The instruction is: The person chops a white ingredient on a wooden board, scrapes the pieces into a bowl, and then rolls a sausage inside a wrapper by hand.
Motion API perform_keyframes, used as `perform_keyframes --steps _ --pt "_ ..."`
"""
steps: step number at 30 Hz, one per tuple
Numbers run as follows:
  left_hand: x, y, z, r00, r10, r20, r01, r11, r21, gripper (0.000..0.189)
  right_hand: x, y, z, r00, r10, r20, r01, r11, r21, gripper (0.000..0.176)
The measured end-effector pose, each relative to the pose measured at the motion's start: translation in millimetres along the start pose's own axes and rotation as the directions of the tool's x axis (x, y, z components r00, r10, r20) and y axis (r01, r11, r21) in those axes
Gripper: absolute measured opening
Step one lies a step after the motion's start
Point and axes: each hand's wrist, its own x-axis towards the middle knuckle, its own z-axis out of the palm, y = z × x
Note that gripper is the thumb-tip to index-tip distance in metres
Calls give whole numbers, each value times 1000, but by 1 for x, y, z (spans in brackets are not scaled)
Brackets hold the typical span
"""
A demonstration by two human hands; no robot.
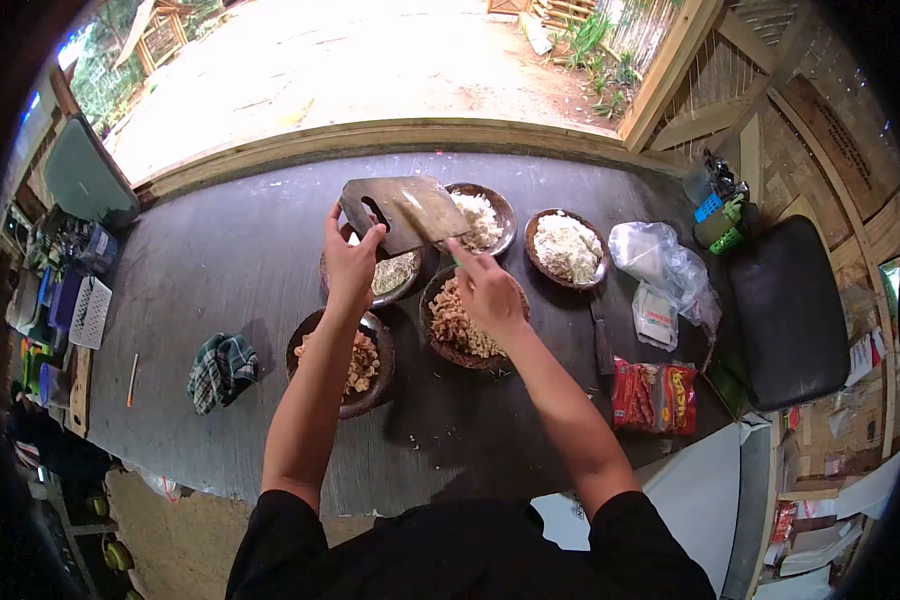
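Note:
My left hand (353, 262) grips a small wooden cutting board (405, 205) near its handle hole and holds it tilted above the bowls. In my right hand (492, 298) is a knife with a green handle (457, 257), its blade against the board's surface. Below that hand stands a brown bowl of chopped light-brown pieces (458, 322). Under the board, a bowl of pale crumbly food (398, 272) is partly hidden. White shredded food (480, 222) fills the bowl behind, and another bowl of white food (567, 247) is to the right. Orange-brown pieces (363, 362) lie in the front-left bowl, partly behind my left forearm.
On the dark table (210, 260) lie a checked cloth (222, 372), a pen-like stick (132, 380), a dark-handled tool (602, 345), a red packet (655, 398) and clear plastic bags (660, 255). A black chair back (790, 310) stands at right; containers line the left edge.

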Motion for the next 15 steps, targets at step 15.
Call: perform_keyframes --steps 15 --pt "-9 6 1 999 -37 16 37 999 7 74 12 31 -2 970 235 55 -229 968 -102 46"
